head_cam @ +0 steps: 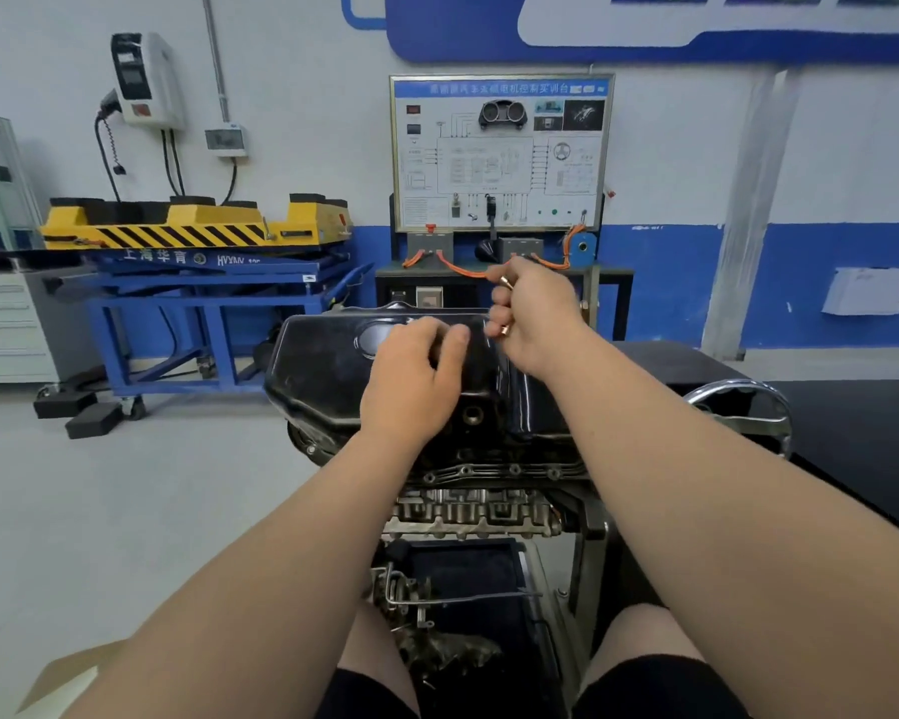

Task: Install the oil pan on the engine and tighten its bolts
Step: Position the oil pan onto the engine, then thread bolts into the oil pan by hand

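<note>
Oil pan [323,365] is set on engine [478,505]. Left hand [411,376] is laid on top, grip unclear. Bolts [504,330] are clenched in right hand [535,319].

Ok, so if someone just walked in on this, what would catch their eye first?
Dead centre, the glossy black oil pan sits on the engine, with the left hand resting on it. Just right of it, the right hand grips copper-coloured bolts. Behind on the left stands a yellow, hazard-striped lift.
</note>
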Demonstrator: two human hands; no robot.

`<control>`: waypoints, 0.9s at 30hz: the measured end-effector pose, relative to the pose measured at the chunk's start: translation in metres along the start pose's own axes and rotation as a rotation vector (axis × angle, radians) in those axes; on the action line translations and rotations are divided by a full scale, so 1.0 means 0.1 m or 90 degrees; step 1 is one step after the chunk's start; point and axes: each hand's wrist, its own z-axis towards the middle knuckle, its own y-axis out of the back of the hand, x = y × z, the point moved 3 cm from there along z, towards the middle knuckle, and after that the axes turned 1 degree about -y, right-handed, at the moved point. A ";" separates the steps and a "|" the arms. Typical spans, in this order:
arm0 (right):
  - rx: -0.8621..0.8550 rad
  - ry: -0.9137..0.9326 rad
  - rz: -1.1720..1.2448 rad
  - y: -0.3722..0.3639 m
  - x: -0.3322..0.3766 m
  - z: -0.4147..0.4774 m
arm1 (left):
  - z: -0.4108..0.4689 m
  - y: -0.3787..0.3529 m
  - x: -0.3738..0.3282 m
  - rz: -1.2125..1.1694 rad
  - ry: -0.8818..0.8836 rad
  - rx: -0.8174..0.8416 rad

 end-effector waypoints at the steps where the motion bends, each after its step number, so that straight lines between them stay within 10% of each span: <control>1: 0.010 0.000 0.025 -0.14 -0.01 0.01 | 0.02 0.04 0.04 -0.067 0.072 -0.061; 8: 0.050 -0.127 0.264 -0.93 -0.47 0.07 | 0.21 0.22 0.27 -0.425 0.492 -0.396; 14: 0.112 -0.032 -0.059 -1.17 -0.44 0.08 | 0.25 0.26 0.35 -0.549 0.587 -0.456; 27: 0.193 -0.031 -0.164 -1.25 -0.42 0.07 | 0.26 0.27 0.37 -0.535 0.616 -0.491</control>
